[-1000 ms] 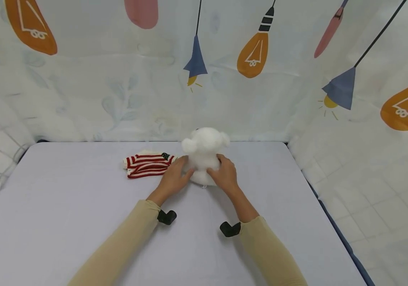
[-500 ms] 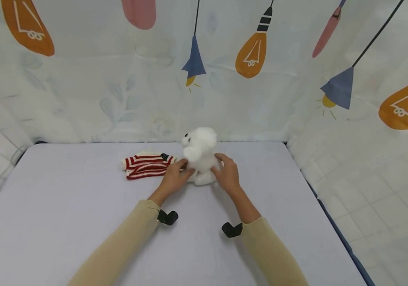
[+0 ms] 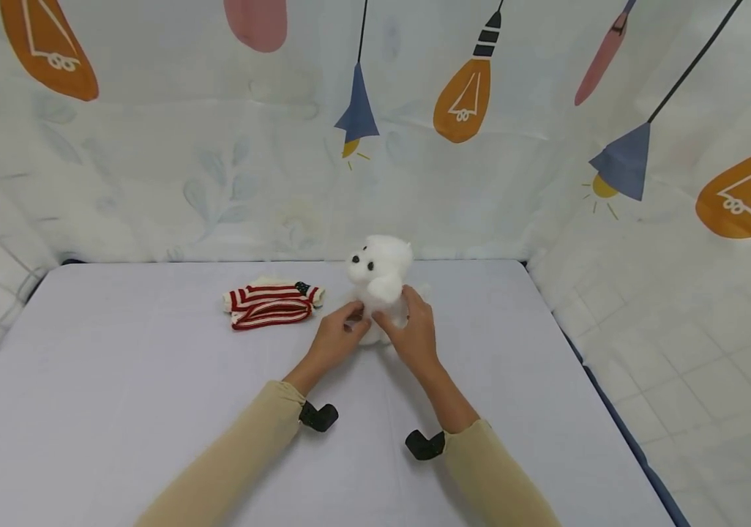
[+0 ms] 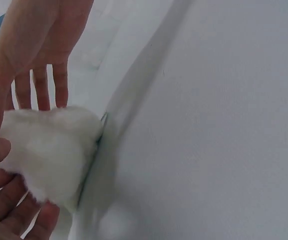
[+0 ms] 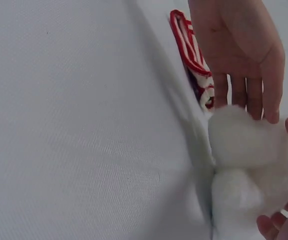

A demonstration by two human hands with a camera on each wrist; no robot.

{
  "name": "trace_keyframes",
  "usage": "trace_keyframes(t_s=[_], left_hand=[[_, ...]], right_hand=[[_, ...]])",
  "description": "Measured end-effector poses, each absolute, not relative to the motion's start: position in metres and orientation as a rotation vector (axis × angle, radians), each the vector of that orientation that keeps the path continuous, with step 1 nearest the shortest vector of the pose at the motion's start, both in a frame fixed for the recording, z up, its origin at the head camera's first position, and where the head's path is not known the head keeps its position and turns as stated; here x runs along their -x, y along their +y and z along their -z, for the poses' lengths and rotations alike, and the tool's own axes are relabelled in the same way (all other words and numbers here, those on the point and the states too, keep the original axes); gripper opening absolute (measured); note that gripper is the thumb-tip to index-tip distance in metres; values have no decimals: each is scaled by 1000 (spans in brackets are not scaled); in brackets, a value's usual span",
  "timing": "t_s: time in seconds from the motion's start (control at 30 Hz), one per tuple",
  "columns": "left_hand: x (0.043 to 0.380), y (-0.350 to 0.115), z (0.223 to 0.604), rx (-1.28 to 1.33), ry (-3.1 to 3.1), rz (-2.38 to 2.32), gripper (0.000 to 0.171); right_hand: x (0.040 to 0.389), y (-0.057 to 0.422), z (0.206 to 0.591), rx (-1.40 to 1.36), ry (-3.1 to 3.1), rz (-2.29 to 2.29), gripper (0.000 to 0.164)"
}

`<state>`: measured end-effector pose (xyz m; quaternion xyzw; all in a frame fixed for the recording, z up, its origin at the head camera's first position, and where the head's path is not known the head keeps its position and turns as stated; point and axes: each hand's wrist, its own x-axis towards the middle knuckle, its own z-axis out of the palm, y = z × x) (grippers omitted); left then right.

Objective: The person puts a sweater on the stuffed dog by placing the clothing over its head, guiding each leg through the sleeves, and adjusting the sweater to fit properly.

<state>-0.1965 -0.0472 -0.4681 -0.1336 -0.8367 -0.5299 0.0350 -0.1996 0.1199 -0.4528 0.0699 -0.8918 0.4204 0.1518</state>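
A white stuffed animal [image 3: 383,265] with dark eyes and a dark nose sits upright near the table's far edge. Its face points to the left and partly toward me. My left hand [image 3: 334,338] grips its lower body from the left, fingers bent along the fur. From the right side my right hand [image 3: 415,335] holds it, with the thumb in front and fingers behind. In the left wrist view the fluffy body [image 4: 49,150] lies between both hands. The right wrist view shows its rounded white legs [image 5: 238,195] low on the table.
A small red-and-cream striped knitted sweater [image 3: 273,306] with a dark patch lies flat left of the toy. The white table [image 3: 151,410] ends at a patterned curtain [image 3: 270,161] behind. Small black devices [image 3: 319,416] are worn at both wrists.
The stuffed animal has turned from its back facing me to showing its face on the left. My left hand has shifted right, away from the sweater, which has stayed put.
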Motion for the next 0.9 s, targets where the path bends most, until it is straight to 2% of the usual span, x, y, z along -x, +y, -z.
trace_keyframes(t_s=[0.13,0.37,0.63,0.73,0.9], left_hand=[[190,-40,465,582,-2561,1644,40],[184,-31,458,799,-2606,1620,45],[187,-36,444,518,-2451,1548,24],[193,-40,443,439,-2462,1544,26],[207,-42,447,378,-2629,1694,43]], right_hand=[[202,120,453,-93,-2584,-1237,74],[212,127,448,85,-2574,-1365,70],[218,135,445,72,-2554,-1416,65],[219,138,443,90,-2550,-1444,65],[218,140,439,93,-2546,-1444,62]])
